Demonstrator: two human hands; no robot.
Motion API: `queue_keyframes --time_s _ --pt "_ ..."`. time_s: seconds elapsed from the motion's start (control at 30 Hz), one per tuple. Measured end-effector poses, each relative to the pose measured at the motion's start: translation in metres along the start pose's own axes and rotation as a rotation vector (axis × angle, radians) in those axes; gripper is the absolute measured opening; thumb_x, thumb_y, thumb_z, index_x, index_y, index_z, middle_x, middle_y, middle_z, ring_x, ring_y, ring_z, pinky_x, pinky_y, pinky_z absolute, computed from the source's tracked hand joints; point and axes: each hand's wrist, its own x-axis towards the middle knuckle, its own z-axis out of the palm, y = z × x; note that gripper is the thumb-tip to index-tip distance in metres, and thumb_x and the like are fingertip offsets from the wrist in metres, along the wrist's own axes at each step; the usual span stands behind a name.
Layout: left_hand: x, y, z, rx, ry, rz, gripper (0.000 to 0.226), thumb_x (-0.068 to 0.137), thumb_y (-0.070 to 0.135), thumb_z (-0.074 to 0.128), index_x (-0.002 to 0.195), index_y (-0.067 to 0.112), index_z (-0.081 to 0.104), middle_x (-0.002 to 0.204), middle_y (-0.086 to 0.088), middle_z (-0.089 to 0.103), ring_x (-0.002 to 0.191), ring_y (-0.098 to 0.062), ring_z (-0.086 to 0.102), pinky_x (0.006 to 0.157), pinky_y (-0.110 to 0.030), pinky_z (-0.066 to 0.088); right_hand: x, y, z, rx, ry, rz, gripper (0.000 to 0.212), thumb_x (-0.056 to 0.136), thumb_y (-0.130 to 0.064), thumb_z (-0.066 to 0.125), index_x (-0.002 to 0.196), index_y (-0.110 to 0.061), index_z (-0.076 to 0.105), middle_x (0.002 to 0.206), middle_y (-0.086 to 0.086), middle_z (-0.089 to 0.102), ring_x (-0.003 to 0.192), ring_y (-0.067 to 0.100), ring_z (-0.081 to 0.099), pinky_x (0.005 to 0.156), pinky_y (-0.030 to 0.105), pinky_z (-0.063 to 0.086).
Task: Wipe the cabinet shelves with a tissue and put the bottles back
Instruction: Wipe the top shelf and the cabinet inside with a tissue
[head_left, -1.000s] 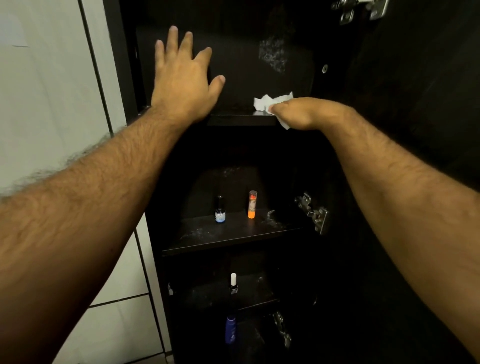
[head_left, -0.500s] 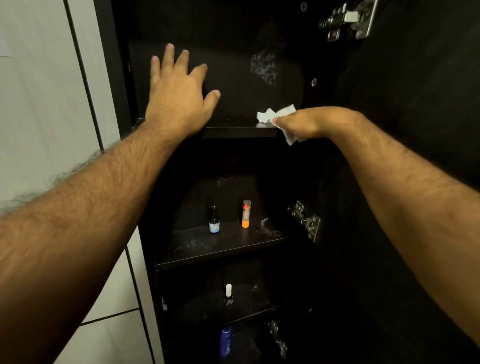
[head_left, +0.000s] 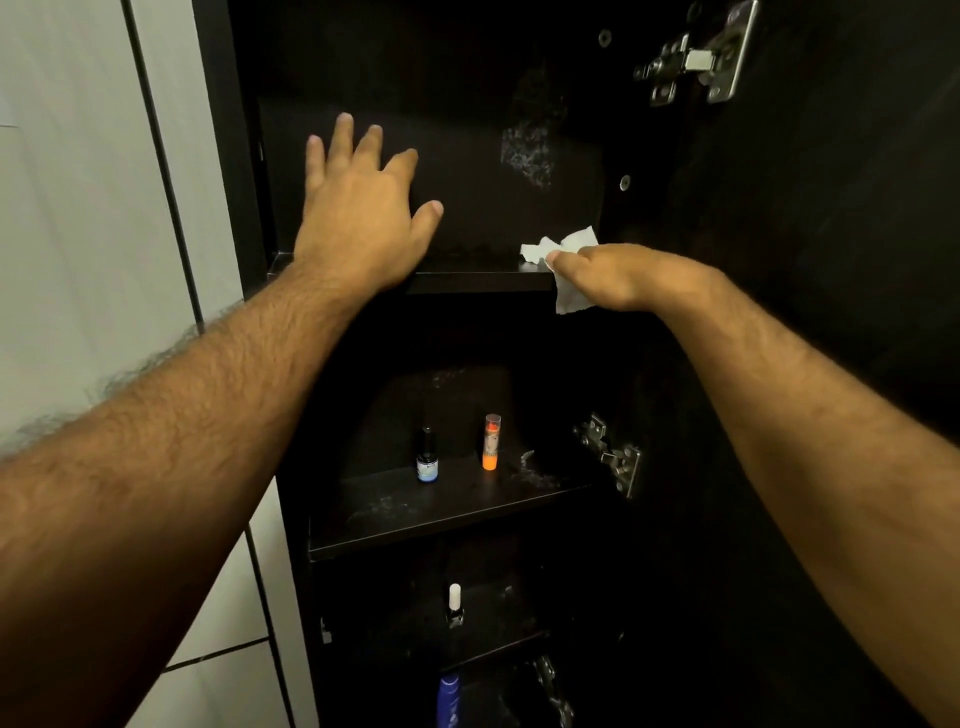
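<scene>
A tall black cabinet stands open in front of me. My right hand grips a crumpled white tissue at the right end of the top shelf. My left hand is spread flat, fingers apart, over the left part of that shelf. On the middle shelf stand a small dark bottle with a blue label and an orange tube. One shelf lower stands a small bottle with a white cap. At the very bottom a blue bottle shows.
White tiled wall runs along the cabinet's left side. The open black door is on the right, with metal hinges at the top and by the middle shelf. Pale dust smears mark the back panel and middle shelf.
The view has tilted upward, so everything sits lower in frame. My right hand with the tissue has stayed at the shelf's right end; my left hand stays spread over the left part.
</scene>
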Motion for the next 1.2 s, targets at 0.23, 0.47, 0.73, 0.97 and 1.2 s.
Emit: queue_keyframes --time_s 0.23,0.47,0.73,0.97,1.2 --pt "-0.001 0.000 -0.002 -0.017 0.019 0.005 0.063 0.096 0.050 0.045 0.148 0.017 0.034 0.158 -0.018 0.022 0.149 -0.034 0.005 0.119 -0.053 0.003 0.006 -0.013 0.004 0.086 0.059 0.001 0.062 0.100 -0.055 0.020 0.128 -0.015 0.058 0.132 0.011 0.055 0.112 0.025 0.052 0.093 0.036 0.036" --pt "-0.002 -0.002 0.000 -0.040 0.042 0.025 0.063 0.096 0.050 0.045 0.148 0.017 0.034 0.158 -0.018 0.022 0.149 -0.034 0.006 0.119 -0.053 0.003 -0.010 0.014 0.068 0.150 0.851 -0.227 0.048 0.096 -0.042 0.022 0.080 -0.013 0.057 0.085 -0.003 0.059 0.088 0.016 0.055 0.095 0.044 0.041" --pt "-0.002 -0.001 -0.001 -0.065 0.019 0.031 0.063 0.096 0.049 0.046 0.148 0.017 0.034 0.158 -0.019 0.021 0.149 -0.035 0.005 0.120 -0.054 0.004 -0.026 -0.007 0.108 0.540 0.799 -0.099 0.070 0.101 -0.044 0.021 0.154 -0.008 -0.008 0.163 0.005 -0.013 0.148 0.015 -0.018 0.123 0.038 -0.005" --pt "-0.007 -0.001 -0.005 -0.171 0.095 0.101 0.058 0.097 0.046 0.044 0.147 0.017 0.037 0.158 -0.016 0.025 0.149 -0.030 0.008 0.121 -0.050 0.003 -0.037 -0.042 0.119 0.459 0.800 -0.205 0.076 0.097 -0.052 0.017 0.153 -0.008 -0.012 0.161 0.009 -0.019 0.147 0.020 -0.022 0.122 0.041 -0.009" --pt "-0.022 -0.016 -0.031 -0.241 0.251 0.296 0.053 0.099 0.042 0.042 0.145 0.018 0.040 0.157 -0.010 0.029 0.149 -0.025 0.012 0.122 -0.046 0.003 -0.027 -0.008 0.117 0.452 0.842 -0.092 0.077 0.097 -0.054 0.017 0.153 -0.008 -0.010 0.162 0.010 -0.014 0.149 0.018 -0.017 0.122 0.045 0.001"
